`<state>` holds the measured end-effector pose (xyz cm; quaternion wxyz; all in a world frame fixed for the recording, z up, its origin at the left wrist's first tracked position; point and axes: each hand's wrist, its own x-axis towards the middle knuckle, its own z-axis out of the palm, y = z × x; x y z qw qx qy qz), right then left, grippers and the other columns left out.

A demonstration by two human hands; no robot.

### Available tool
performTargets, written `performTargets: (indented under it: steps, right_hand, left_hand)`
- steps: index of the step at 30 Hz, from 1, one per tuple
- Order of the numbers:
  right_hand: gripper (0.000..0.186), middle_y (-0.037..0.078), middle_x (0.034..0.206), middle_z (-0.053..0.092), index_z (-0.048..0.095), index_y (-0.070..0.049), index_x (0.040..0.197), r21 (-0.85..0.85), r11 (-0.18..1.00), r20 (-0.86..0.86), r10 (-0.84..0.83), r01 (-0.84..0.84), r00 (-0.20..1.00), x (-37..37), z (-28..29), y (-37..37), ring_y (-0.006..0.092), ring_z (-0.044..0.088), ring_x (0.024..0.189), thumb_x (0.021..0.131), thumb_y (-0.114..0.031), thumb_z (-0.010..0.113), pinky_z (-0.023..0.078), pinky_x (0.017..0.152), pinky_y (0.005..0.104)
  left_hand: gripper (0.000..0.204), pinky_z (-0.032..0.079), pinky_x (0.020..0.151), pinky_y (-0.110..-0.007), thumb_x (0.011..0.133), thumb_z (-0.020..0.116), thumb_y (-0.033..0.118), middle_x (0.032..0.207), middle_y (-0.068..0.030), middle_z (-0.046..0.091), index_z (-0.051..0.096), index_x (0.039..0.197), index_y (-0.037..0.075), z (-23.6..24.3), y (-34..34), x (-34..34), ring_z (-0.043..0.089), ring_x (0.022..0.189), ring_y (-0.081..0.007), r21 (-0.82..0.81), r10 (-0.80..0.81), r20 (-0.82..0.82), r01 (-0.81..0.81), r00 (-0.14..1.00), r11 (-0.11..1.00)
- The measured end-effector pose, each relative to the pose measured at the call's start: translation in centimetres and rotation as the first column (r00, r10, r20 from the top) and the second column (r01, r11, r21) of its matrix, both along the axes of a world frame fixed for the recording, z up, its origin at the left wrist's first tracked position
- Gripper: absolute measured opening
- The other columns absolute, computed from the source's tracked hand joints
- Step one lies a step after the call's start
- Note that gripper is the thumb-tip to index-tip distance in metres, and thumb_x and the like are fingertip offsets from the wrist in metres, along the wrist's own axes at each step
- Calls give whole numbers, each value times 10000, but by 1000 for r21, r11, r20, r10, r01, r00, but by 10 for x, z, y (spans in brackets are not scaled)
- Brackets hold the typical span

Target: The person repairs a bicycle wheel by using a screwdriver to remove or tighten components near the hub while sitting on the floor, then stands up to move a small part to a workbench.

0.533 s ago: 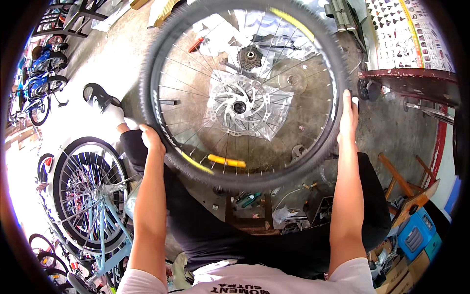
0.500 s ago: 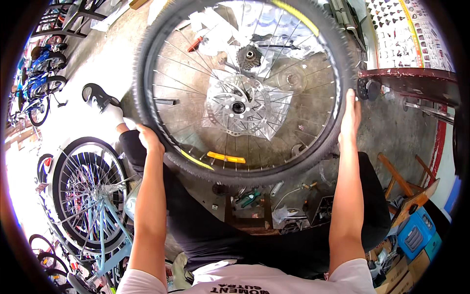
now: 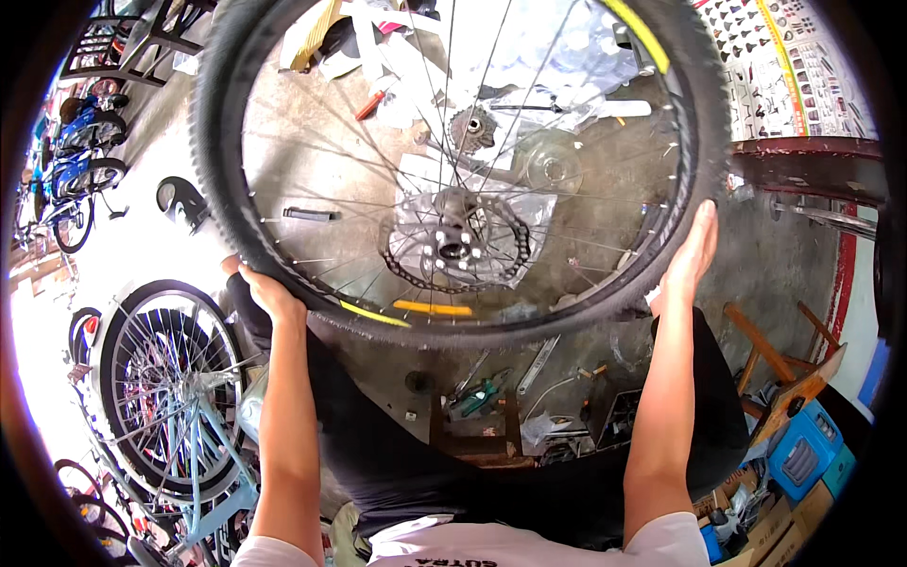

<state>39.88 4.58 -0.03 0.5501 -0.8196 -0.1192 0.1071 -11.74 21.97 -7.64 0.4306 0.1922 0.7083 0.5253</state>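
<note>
Between my two hands is a bicycle wheel with a knobby black tyre (image 3: 453,334), raised off the floor and tilted; its far edge runs out of view. My left hand (image 3: 276,295) grips the tyre at the near left, its fingers partly hidden beneath. At the right, my right hand (image 3: 692,257) presses against the tyre's outer side, its fingers together and pointing away from me. A disc brake rotor (image 3: 521,248) surrounds the hub (image 3: 455,246) and faces me. An orange reflector (image 3: 433,308) sits among the spokes near the rim.
Through the spokes I see a cassette (image 3: 472,129), a clear plastic disc (image 3: 551,165) and a red-handled tool (image 3: 370,105) on the floor. A light-blue bicycle (image 3: 194,430) stands left. At the right are a wooden stool (image 3: 794,402) and a blue case (image 3: 803,449).
The wheel has tilted and looks larger, its far edge now further out of view. My right hand has shifted slightly right and nearer me; my left has moved slightly left and nearer. Both stay on the tyre.
</note>
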Motion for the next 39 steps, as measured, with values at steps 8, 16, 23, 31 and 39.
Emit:
performTargets:
  steps: [8,16,23,31,39]
  right_hand:
    - [665,214,1264,606,570,50,1261,-239,961,-8,141,-139,990,33,-40,-13,320,555,1157,1008,-560,491,401,1015,390]
    - [622,216,1227,617,547,70,1288,-51,995,311,101,-90,945,34,-53,-33,315,564,1121,1044,-489,424,408,1009,398]
    - [648,187,1317,584,567,58,1296,-2,999,-122,35,-36,992,7,1,-16,261,541,1192,1011,-521,504,387,1047,368]
    - [631,242,1273,618,572,97,1252,-296,947,-38,122,-128,992,26,-60,-21,321,597,1125,1020,-484,493,424,1001,391]
    - [525,173,1144,653,597,81,1184,-19,997,206,71,-68,976,20,-8,-13,252,562,1010,1054,-409,465,418,958,367]
  left_hand:
    - [708,508,888,-419,1040,315,507,1118,-242,698,617,1209,-110,-90,15,-50,669,966,-393,-504,-348,-532,42,772,863]
    - [685,555,722,-426,1044,238,538,840,-169,681,629,1001,-22,-34,3,-4,659,754,-326,87,-14,-39,17,999,996]
    - [598,541,691,-367,1043,275,462,871,-140,681,653,1062,-1,-15,7,-13,663,764,-283,-24,-36,21,37,999,999]
    - [716,476,930,-457,1036,268,478,1168,-302,665,593,1222,-132,-64,14,-29,649,1041,-418,-529,-349,-518,28,781,848]
    - [558,544,613,-379,1052,281,468,782,-121,663,621,1016,28,-28,16,-15,636,646,-275,56,33,-45,-30,998,998]
